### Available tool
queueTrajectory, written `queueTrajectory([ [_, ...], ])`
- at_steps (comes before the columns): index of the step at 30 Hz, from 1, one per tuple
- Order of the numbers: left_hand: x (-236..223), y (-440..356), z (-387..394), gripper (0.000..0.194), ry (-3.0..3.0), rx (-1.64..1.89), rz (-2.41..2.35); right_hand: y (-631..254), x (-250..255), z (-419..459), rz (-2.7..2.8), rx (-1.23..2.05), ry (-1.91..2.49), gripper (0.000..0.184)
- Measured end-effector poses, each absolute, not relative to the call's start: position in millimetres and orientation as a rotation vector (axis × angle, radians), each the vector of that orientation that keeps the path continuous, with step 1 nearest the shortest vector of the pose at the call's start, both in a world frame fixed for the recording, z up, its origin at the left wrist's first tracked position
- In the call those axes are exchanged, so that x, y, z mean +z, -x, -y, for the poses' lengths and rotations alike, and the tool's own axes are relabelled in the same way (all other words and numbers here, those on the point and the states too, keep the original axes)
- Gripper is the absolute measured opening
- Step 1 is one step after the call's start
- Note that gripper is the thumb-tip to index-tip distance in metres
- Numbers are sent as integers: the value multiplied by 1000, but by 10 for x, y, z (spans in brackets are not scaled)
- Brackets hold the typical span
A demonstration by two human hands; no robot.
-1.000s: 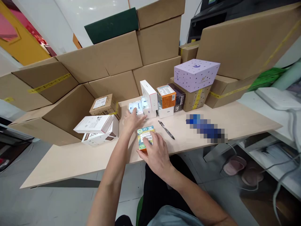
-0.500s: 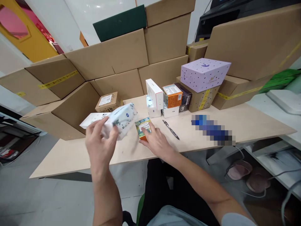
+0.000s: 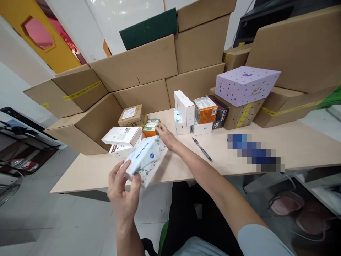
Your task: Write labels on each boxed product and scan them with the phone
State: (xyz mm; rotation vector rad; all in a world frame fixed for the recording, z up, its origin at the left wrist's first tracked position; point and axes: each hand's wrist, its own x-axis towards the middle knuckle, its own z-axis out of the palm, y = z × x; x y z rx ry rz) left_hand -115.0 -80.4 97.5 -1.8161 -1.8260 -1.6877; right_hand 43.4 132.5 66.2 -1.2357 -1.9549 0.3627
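My left hand grips one end of a white tissue pack with a leaf print, held tilted above the table's front edge. Farther back, my right hand has its fingers on the right side of a small orange and green box. That box stands beside a brown printed carton. Left of it, a flat white box rests on another white box with dark lettering, partly hidden by the pack.
A pen lies mid-table, with a pixelated blue item to its right. Behind stand a white upright box, an orange box, a dark box and a lilac box. Large cardboard boxes wall the back.
My right hand has moved the orange and green box back and left, next to the brown carton. My left hand has brought the tissue pack lower and nearer to me. The view has shifted slightly.
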Motion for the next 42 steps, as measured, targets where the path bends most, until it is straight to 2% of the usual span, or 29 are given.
queueTrajectory([
  [4,770,990,649,35,1964,-1576,1761,-797,734,-1185,1899,469,1175,38],
  [8,533,701,489,40,2066,-1480,1578,-1252,702,-685,1645,536,1060,32],
  [12,288,359,448,45,2112,-1348,1568,-1545,512,-168,1457,342,1147,25],
  [16,187,158,493,69,2194,-1290,1691,-1687,318,58,1452,231,1227,25],
  [18,205,152,488,72,2273,-1353,1719,-1750,240,64,1430,117,1294,26],
  [21,252,228,409,61,2374,-1429,1722,-1830,143,7,1396,-4,1401,27],
  [25,233,336,257,47,2441,-1483,1635,-1858,68,-58,1440,40,1542,30],
  [29,178,313,260,50,2332,-1460,1479,-1830,55,-60,1595,-2,1685,34],
  [34,250,25,455,62,2211,-1301,1453,-1818,70,-46,1703,-42,1751,28],
  [38,285,-197,455,48,2172,-1234,1528,-1817,74,-43,1717,-38,1765,28],
  [42,336,-43,333,36,2119,-1515,1670,-1811,69,-39,1707,-64,1790,30],
])
